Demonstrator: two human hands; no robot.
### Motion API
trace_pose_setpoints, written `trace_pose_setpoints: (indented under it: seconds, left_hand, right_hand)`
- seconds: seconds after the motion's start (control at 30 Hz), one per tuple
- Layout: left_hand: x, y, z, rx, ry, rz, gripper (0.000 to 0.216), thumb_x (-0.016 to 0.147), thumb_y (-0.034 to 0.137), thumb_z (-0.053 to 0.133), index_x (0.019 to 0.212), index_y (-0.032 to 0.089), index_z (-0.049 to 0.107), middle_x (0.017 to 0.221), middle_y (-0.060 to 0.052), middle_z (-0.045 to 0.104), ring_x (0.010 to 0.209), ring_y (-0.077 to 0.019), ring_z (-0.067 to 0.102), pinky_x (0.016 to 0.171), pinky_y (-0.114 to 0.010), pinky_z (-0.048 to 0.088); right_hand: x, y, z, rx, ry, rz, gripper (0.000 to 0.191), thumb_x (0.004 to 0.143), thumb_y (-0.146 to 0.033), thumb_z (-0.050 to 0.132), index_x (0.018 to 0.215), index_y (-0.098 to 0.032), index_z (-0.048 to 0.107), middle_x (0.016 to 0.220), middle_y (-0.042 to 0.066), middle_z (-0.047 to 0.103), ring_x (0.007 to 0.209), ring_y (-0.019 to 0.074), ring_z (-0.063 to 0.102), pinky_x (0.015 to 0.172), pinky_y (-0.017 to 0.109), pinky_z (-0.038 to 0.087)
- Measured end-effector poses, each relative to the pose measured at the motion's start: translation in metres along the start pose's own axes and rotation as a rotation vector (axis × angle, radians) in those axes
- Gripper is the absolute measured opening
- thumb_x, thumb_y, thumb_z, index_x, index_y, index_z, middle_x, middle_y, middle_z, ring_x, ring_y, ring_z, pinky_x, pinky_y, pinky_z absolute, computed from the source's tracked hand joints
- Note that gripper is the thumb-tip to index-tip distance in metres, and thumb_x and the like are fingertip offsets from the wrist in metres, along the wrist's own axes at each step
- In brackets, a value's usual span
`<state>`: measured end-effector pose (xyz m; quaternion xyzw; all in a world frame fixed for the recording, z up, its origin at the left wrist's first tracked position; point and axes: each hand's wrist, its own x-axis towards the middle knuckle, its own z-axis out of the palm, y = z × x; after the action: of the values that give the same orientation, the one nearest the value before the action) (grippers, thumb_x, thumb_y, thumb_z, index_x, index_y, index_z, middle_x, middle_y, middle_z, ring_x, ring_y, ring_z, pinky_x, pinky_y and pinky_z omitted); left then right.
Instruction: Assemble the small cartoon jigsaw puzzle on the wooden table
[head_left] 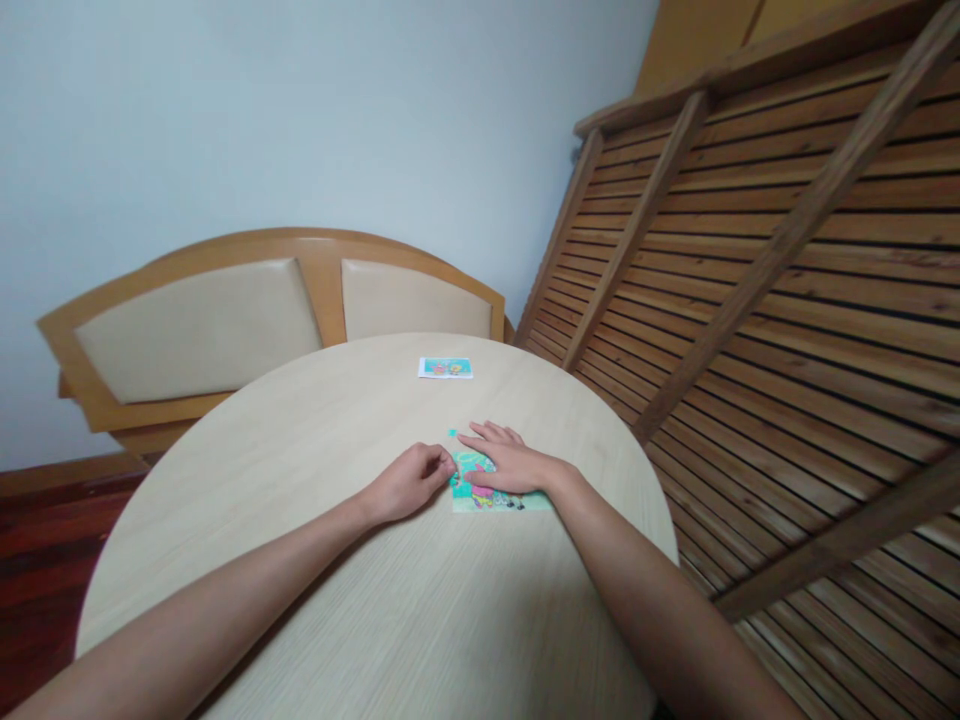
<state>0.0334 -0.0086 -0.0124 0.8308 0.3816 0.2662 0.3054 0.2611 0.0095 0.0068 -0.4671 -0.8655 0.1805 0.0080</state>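
Note:
A colourful cartoon jigsaw puzzle (480, 500) in teal, pink and yellow lies flat on the round table. My right hand (510, 463) rests across its upper part with fingers stretched out, covering much of the picture. At the puzzle's left edge, my left hand (414, 482) has thumb and fingers pinched together on a small teal jigsaw piece, mostly hidden by the fingertips. One loose teal piece (452, 433) lies just beyond the puzzle, near the tip of my right index finger.
Farther back on the pale round table (315, 430) lies a small picture card (446, 368) with a similar cartoon. A padded wooden headboard (202, 330) stands behind the table against the wall. A slatted wooden frame (750, 250) leans along the right side.

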Motion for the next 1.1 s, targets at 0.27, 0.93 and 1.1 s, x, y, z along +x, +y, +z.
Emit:
trace_pose_setpoints:
  seconds: [0.27, 0.93, 1.1]
  left_hand:
    - [0.0, 0.0, 0.003, 0.015, 0.008, -0.004, 0.031, 0.096, 0.037, 0.046, 0.085, 0.015, 0.065, 0.076, -0.003, 0.067, 0.067, -0.0157, 0.055, 0.063, -0.026, 0.041]
    - [-0.001, 0.005, 0.005, 0.35, 0.099, 0.024, 0.013, 0.086, 0.02, 0.058, 0.084, 0.019, 0.071, 0.085, -0.005, 0.072, 0.091, -0.0234, 0.061, 0.083, -0.032, 0.047]
    - [-0.003, 0.009, 0.002, 0.392, 0.083, 0.026, 0.011, 0.085, 0.022, 0.062, 0.089, 0.019, 0.072, 0.084, -0.005, 0.071, 0.092, -0.0239, 0.06, 0.082, -0.032, 0.047]
  right_hand:
    - [0.002, 0.0, 0.002, 0.002, 0.003, -0.004, 0.085, 0.086, -0.069, 0.051, 0.156, -0.026, 0.028, 0.166, 0.012, 0.013, 0.152, 0.0358, 0.007, 0.121, 0.055, 0.007]
    - [0.001, -0.003, -0.001, -0.003, -0.002, 0.002, 0.086, 0.086, -0.069, 0.051, 0.156, -0.026, 0.029, 0.166, 0.012, 0.013, 0.152, 0.0366, 0.008, 0.121, 0.055, 0.008]
    - [0.001, -0.004, -0.001, 0.0, -0.005, 0.005, 0.087, 0.085, -0.07, 0.051, 0.156, -0.026, 0.029, 0.166, 0.012, 0.013, 0.152, 0.0363, 0.008, 0.121, 0.055, 0.008]
